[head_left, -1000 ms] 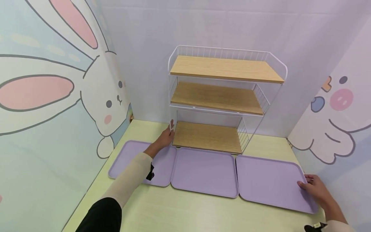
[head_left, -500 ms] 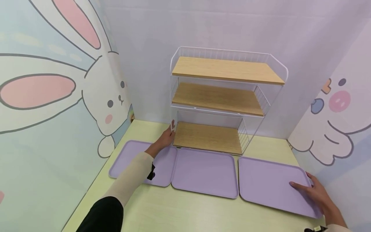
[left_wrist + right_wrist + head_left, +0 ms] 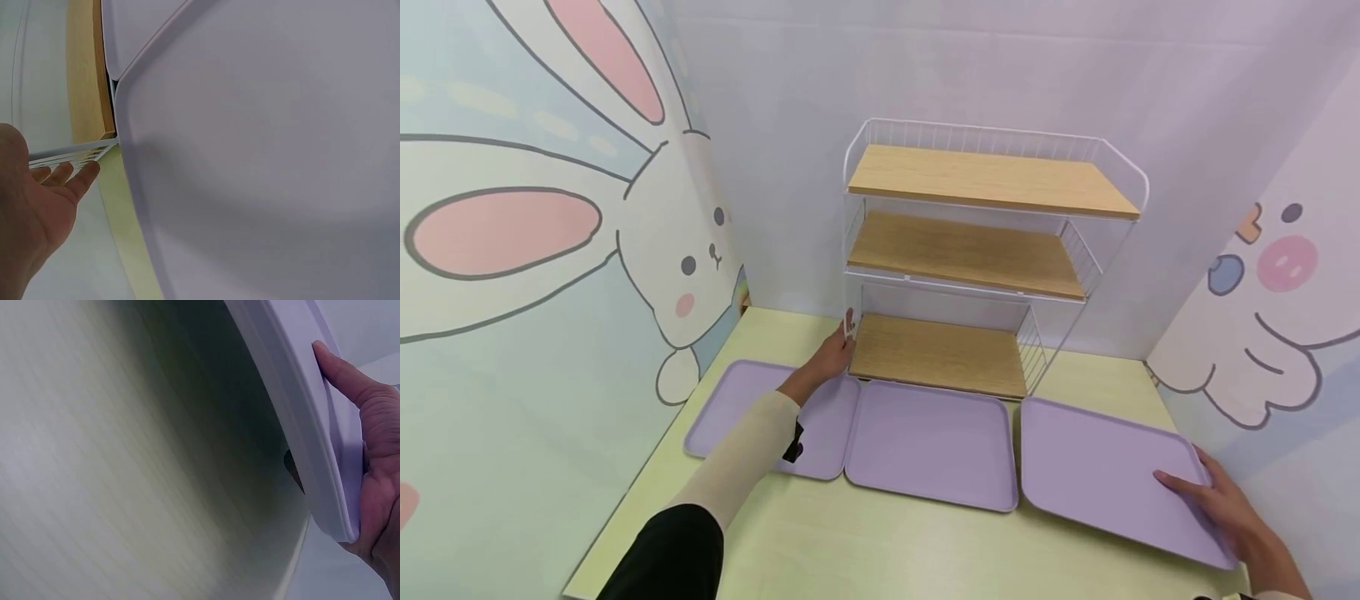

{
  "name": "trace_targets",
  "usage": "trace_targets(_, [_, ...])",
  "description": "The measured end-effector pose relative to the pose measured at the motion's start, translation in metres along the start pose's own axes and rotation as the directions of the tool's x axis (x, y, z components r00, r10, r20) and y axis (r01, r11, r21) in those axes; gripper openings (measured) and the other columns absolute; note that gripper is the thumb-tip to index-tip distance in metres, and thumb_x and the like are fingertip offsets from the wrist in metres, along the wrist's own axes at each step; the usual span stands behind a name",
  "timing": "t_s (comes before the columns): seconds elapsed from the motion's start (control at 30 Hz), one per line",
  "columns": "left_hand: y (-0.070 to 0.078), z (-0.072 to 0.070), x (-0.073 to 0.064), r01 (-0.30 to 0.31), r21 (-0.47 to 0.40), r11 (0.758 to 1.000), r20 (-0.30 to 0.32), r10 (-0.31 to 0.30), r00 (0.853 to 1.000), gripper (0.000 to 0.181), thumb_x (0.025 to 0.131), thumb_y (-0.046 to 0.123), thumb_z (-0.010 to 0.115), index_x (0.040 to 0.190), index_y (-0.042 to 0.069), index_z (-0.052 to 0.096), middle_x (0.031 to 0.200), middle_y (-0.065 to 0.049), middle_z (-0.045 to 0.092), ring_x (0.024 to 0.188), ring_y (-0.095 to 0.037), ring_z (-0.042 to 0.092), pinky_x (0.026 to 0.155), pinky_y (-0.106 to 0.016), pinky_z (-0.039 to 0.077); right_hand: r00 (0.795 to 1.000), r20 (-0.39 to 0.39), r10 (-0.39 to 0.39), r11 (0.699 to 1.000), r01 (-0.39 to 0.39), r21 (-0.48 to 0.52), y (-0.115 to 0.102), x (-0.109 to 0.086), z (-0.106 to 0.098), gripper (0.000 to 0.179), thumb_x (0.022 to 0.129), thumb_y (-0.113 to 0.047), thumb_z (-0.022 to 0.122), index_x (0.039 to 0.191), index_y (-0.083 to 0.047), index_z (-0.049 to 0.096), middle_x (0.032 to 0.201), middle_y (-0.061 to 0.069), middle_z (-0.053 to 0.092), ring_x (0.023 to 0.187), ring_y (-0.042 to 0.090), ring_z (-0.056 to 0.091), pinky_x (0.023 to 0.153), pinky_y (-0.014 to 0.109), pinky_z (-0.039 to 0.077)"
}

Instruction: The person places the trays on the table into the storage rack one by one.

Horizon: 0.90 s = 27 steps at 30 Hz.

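Observation:
A white wire rack with three wooden shelves stands at the back of the table. My left hand holds its lower left side; in the left wrist view the thumb lies on one side of the white wires and the fingers on the other. At the right, my right hand grips a light purple tray by its right end. The thumb presses on the tray's upper face, and a fingertip shows beneath the rim. That tray is tilted, with shadowed space under it in the right wrist view.
Two more purple trays lie on the pale wooden table: a middle tray before the rack and a left tray partly under my left forearm. Fabric walls with cartoon animals close in the back and both sides.
My right hand has moved its thumb further over the right tray and taken a fuller grip. The tray has shifted slightly right and lifted from the table. My left hand stays at the rack.

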State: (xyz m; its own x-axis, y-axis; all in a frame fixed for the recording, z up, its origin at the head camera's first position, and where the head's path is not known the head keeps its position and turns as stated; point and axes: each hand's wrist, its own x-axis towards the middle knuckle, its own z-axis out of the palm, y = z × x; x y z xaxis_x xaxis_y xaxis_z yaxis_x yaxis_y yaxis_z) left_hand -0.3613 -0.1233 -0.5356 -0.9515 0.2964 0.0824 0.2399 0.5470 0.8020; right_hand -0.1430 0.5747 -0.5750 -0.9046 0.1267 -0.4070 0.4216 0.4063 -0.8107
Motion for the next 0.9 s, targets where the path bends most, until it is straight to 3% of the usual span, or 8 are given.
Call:
trace_targets(0.13, [-0.002, -0.001, 0.002, -0.006, -0.021, 1.0, 0.006, 0.006, 1.0, 0.07, 0.121, 0.019, 0.031, 0.182, 0.008, 0.0, 0.184, -0.031, 0.024, 0.171, -0.048, 0.028, 0.142, -0.058, 0.025, 0.999, 0.043, 0.017, 0.997, -0.021, 0.079, -0.007, 0.001, 0.011, 0.112, 0.113, -0.042, 0.068, 0.178, -0.033, -0.024, 0.101, -0.022, 0.073, 0.089, 0.017, 0.081, 0.079, 0.045, 0.07])
trace_targets(0.33, [-0.058, 0.013, 0.033, -0.018, 0.058, 0.998, -0.027, 0.019, 0.999, 0.073, 0.12, 0.03, 0.035, 0.184, 0.024, 0.0, 0.182, -0.024, 0.037, 0.166, -0.045, 0.042, 0.139, -0.056, 0.033, 0.994, 0.08, 0.075, 0.983, -0.087, 0.159, -0.018, 0.007, 0.027, 0.117, 0.113, -0.044, 0.069, 0.176, -0.035, -0.028, 0.104, -0.019, 0.073, 0.091, 0.017, 0.081, 0.081, 0.044, 0.07])
trace_targets(0.57, [-0.064, 0.015, 0.035, -0.057, -0.007, 0.998, -0.007, 0.057, 0.998, 0.072, 0.121, 0.028, 0.032, 0.183, 0.017, -0.003, 0.183, -0.028, 0.03, 0.17, -0.045, 0.034, 0.142, -0.053, 0.028, 0.995, 0.097, 0.023, 0.985, -0.039, 0.169, -0.037, 0.008, 0.054, 0.115, 0.113, -0.04, 0.069, 0.178, -0.035, -0.026, 0.107, -0.017, 0.073, 0.093, 0.017, 0.082, 0.082, 0.046, 0.071])
trace_targets(0.6, [-0.076, 0.019, 0.043, -0.063, -0.005, 0.998, -0.012, 0.062, 0.998, 0.072, 0.122, 0.03, 0.031, 0.183, 0.02, -0.004, 0.184, -0.027, 0.029, 0.17, -0.045, 0.035, 0.142, -0.053, 0.026, 0.996, 0.091, 0.018, 0.986, -0.033, 0.164, -0.041, 0.008, 0.058, 0.115, 0.113, -0.04, 0.07, 0.178, -0.033, -0.025, 0.109, -0.016, 0.072, 0.093, 0.017, 0.082, 0.082, 0.046, 0.071])
trace_targets(0.63, [-0.066, 0.016, 0.037, -0.053, -0.005, 0.999, -0.008, 0.053, 0.999, 0.072, 0.122, 0.028, 0.031, 0.183, 0.018, -0.004, 0.184, -0.027, 0.028, 0.17, -0.045, 0.034, 0.142, -0.053, 0.026, 0.997, 0.082, 0.014, 0.987, -0.027, 0.159, -0.046, 0.008, 0.062, 0.116, 0.112, -0.04, 0.07, 0.179, -0.032, -0.024, 0.112, -0.015, 0.07, 0.093, 0.017, 0.081, 0.082, 0.046, 0.071])
trace_targets(0.67, [-0.075, 0.018, 0.042, -0.057, 0.001, 0.998, -0.009, 0.057, 0.998, 0.071, 0.122, 0.028, 0.031, 0.183, 0.017, -0.003, 0.184, -0.027, 0.028, 0.17, -0.045, 0.035, 0.142, -0.053, 0.026, 0.997, 0.074, 0.014, 0.988, -0.026, 0.152, -0.05, 0.008, 0.065, 0.117, 0.112, -0.041, 0.071, 0.179, -0.031, -0.025, 0.115, -0.014, 0.069, 0.093, 0.017, 0.081, 0.082, 0.046, 0.071])
trace_targets(0.77, [-0.064, 0.014, 0.036, -0.043, 0.01, 0.999, 0.003, 0.043, 0.999, 0.071, 0.122, 0.027, 0.031, 0.183, 0.018, -0.004, 0.186, -0.024, 0.026, 0.171, -0.043, 0.033, 0.143, -0.052, 0.026, 0.999, 0.05, 0.01, 0.992, -0.016, 0.127, -0.064, 0.009, 0.077, 0.12, 0.111, -0.043, 0.072, 0.178, -0.03, -0.026, 0.138, 0.007, 0.064, 0.094, 0.016, 0.079, 0.083, 0.044, 0.07])
trace_targets(0.9, [-0.053, 0.012, 0.028, -0.051, 0.034, 0.998, -0.006, 0.051, 0.999, 0.072, 0.122, 0.028, 0.032, 0.183, 0.017, -0.003, 0.184, -0.025, 0.031, 0.17, -0.044, 0.036, 0.141, -0.052, 0.029, 1.0, 0.028, -0.009, 0.994, 0.006, 0.11, -0.079, 0.009, 0.093, 0.121, 0.11, -0.045, 0.072, 0.177, -0.03, -0.027, 0.17, 0.035, 0.03, 0.095, 0.012, 0.077, 0.082, 0.042, 0.069])
